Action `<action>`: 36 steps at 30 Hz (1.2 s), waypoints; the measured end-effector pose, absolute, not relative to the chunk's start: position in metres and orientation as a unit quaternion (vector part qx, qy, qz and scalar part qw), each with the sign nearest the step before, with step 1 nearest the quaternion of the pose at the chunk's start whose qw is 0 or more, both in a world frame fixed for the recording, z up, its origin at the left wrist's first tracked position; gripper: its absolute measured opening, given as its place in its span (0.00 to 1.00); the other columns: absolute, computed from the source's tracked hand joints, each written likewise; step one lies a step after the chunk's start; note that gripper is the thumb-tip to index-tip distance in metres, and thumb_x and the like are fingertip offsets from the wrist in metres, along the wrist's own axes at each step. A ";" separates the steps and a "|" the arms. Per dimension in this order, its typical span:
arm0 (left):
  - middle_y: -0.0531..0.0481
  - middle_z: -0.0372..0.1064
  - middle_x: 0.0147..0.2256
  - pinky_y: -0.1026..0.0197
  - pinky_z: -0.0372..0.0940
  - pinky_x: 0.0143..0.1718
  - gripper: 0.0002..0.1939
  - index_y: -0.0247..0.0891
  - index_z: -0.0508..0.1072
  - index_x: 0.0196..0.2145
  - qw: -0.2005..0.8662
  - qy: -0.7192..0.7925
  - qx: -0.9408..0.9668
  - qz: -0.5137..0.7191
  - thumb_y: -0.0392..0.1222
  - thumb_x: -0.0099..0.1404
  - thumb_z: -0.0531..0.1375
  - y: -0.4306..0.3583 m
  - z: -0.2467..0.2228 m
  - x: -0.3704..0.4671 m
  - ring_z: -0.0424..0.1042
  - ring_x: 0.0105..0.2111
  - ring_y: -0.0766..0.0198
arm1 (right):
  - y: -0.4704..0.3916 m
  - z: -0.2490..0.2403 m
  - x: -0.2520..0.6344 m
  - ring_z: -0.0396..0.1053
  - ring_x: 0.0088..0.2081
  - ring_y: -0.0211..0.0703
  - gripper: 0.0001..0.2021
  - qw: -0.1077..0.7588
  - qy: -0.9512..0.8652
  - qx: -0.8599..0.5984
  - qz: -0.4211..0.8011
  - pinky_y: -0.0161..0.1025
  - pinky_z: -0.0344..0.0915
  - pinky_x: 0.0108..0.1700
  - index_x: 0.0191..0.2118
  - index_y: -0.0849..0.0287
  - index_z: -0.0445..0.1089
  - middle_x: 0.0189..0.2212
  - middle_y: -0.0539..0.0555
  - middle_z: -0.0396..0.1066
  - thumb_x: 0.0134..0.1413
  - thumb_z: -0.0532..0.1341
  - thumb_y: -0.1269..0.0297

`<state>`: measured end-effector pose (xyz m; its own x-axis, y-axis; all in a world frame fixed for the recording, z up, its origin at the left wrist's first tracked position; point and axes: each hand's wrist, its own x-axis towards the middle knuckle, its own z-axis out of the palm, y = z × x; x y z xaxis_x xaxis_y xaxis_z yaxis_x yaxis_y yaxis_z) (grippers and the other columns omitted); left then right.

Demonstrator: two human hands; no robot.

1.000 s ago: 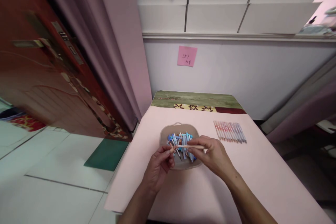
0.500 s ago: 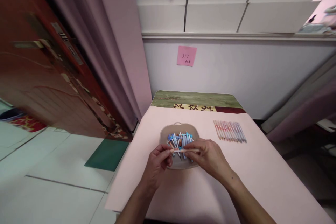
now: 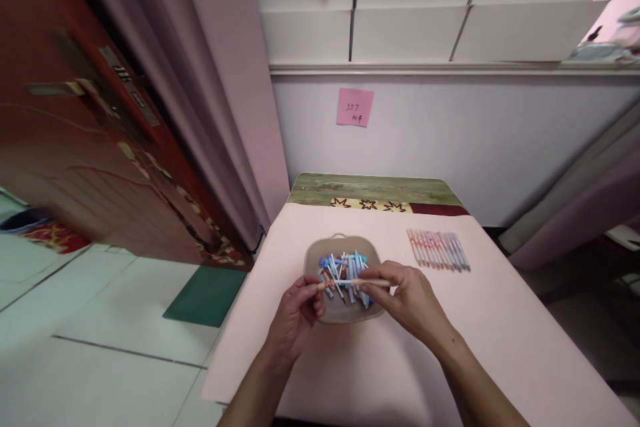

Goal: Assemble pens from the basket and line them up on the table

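Observation:
My left hand (image 3: pixel 296 307) pinches a short peach-orange pen piece (image 3: pixel 327 284). In the fingers of my right hand (image 3: pixel 413 297) is a pale peach pen barrel (image 3: pixel 374 282), held level. A thin white refill (image 3: pixel 343 281) spans the gap between these two pieces; which one it is fixed in I cannot tell. Both hands are above the near half of a beige tray-like basket (image 3: pixel 313 250). Loose blue, white and brown pen parts (image 3: pixel 353 268) lie jumbled inside it.
A neat row of several pens (image 3: pixel 439 251), shading from pink to grey, lies at the right on the pink-covered table (image 3: pixel 480 333). A pink note (image 3: pixel 355 107) sticks to the wall behind. At the left stands a red-brown door (image 3: pixel 115 167) beside a purple curtain (image 3: pixel 220 80).
My hands have drawn slightly apart, the right one moving rightward with the barrel. More of the white refill now shows between the two pen pieces.

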<state>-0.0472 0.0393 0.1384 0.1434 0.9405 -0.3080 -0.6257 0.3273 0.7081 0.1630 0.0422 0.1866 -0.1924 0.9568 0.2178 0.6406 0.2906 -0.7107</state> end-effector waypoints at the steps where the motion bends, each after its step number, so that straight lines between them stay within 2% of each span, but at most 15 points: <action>1: 0.56 0.63 0.20 0.69 0.55 0.21 0.07 0.34 0.71 0.29 0.724 0.371 0.212 0.542 0.35 0.52 0.66 0.040 0.139 -0.048 0.59 0.20 0.73 | 0.042 0.186 0.164 0.72 0.31 0.41 0.07 0.328 -0.731 -0.545 0.245 0.34 0.62 0.30 0.38 0.47 0.78 0.31 0.49 0.77 0.52 0.64 0.62; 14: 0.57 0.62 0.18 0.68 0.54 0.20 0.08 0.34 0.71 0.29 0.689 0.413 0.276 0.527 0.38 0.52 0.66 0.037 0.141 -0.042 0.59 0.18 0.72 | 0.039 0.175 0.151 0.73 0.31 0.40 0.07 0.323 -0.740 -0.542 0.234 0.34 0.62 0.32 0.38 0.46 0.78 0.32 0.48 0.77 0.52 0.65 0.61; 19: 0.57 0.64 0.18 0.69 0.56 0.21 0.09 0.34 0.72 0.30 0.677 0.406 0.252 0.559 0.36 0.51 0.68 0.038 0.142 -0.036 0.60 0.19 0.73 | 0.036 0.165 0.141 0.73 0.33 0.43 0.09 0.347 -0.723 -0.551 0.231 0.35 0.63 0.33 0.40 0.50 0.76 0.33 0.49 0.77 0.51 0.65 0.62; 23: 0.55 0.68 0.24 0.70 0.59 0.20 0.13 0.33 0.73 0.31 0.681 0.382 0.193 0.594 0.36 0.47 0.71 0.038 0.141 -0.029 0.62 0.19 0.75 | 0.033 0.159 0.133 0.70 0.27 0.41 0.07 0.375 -0.684 -0.579 0.240 0.33 0.60 0.28 0.33 0.55 0.70 0.26 0.48 0.74 0.50 0.65 0.59; 26: 0.54 0.69 0.25 0.71 0.60 0.20 0.16 0.32 0.74 0.32 0.692 0.377 0.151 0.597 0.38 0.46 0.72 0.038 0.139 -0.024 0.63 0.20 0.75 | 0.031 0.154 0.130 0.69 0.27 0.41 0.09 0.402 -0.676 -0.581 0.210 0.33 0.59 0.29 0.28 0.55 0.69 0.25 0.49 0.74 0.51 0.65 0.56; 31: 0.54 0.70 0.26 0.71 0.63 0.19 0.18 0.32 0.75 0.31 0.670 0.422 0.122 0.598 0.41 0.43 0.74 0.034 0.137 -0.020 0.66 0.21 0.73 | 0.027 0.147 0.128 0.70 0.29 0.42 0.10 0.433 -0.672 -0.571 0.188 0.34 0.60 0.33 0.30 0.55 0.72 0.26 0.50 0.75 0.53 0.63 0.54; 36: 0.52 0.72 0.28 0.71 0.65 0.19 0.15 0.33 0.76 0.32 0.644 0.449 0.173 0.595 0.42 0.47 0.72 0.030 0.136 -0.019 0.69 0.25 0.70 | 0.022 0.147 0.126 0.70 0.30 0.42 0.11 0.442 -0.667 -0.576 0.170 0.35 0.61 0.34 0.29 0.55 0.72 0.26 0.50 0.75 0.53 0.64 0.54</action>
<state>-0.0188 0.0297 0.1361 -0.1102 0.9218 -0.3717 -0.6105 0.2323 0.7571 0.1259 0.0215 0.1467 0.0531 0.9179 0.3933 0.6177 0.2793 -0.7352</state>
